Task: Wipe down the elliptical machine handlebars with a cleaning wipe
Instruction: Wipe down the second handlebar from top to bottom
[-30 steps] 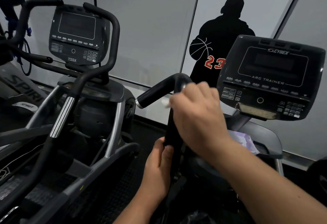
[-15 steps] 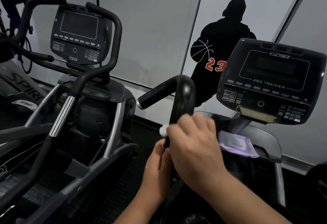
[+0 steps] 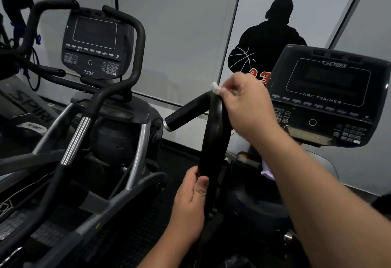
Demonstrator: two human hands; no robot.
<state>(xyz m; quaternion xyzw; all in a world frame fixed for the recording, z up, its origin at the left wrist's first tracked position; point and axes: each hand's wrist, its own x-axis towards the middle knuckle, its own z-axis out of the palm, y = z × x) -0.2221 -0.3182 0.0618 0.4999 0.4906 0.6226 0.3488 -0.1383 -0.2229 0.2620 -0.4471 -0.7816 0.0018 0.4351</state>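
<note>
A gym room with pale grey wall panels (image 3: 179, 35) and dark rubber flooring was seen, crowded with exercise machines.

Nearest the camera, the left hand (image 3: 191, 200) was wrapped around the lower stretch of the black, rubber-coated curved handlebar (image 3: 213, 138), its thumb laid across the front; that grip was clenched on the bar and appeared to steady it. From there the bar's long axis ran almost straight upward, then bent over at the top and was carried down and to the left to a short stub ending in a silver cap (image 3: 168, 125).

Higher up, at the bend itself, the right hand (image 3: 246, 107) was closed round a small white crumpled cleaning wipe (image 3: 215, 88), which was pressed against the top of the bar; only a tuft of the wipe showed past the fingers. The right hand was therefore the nearer to the unwiped stub, which lay down and to the left of it, while the straight shaft lay directly below, toward the left hand. It was judged that the next stroke would have to follow one of those two axes.

Behind the right forearm, the dark console lettered ARC TRAINER (image 3: 325, 96) was seen. Farther left stood a second machine's console (image 3: 94, 43), and on the wall a black silhouette of a basketball player (image 3: 268, 41) was shown.
</note>
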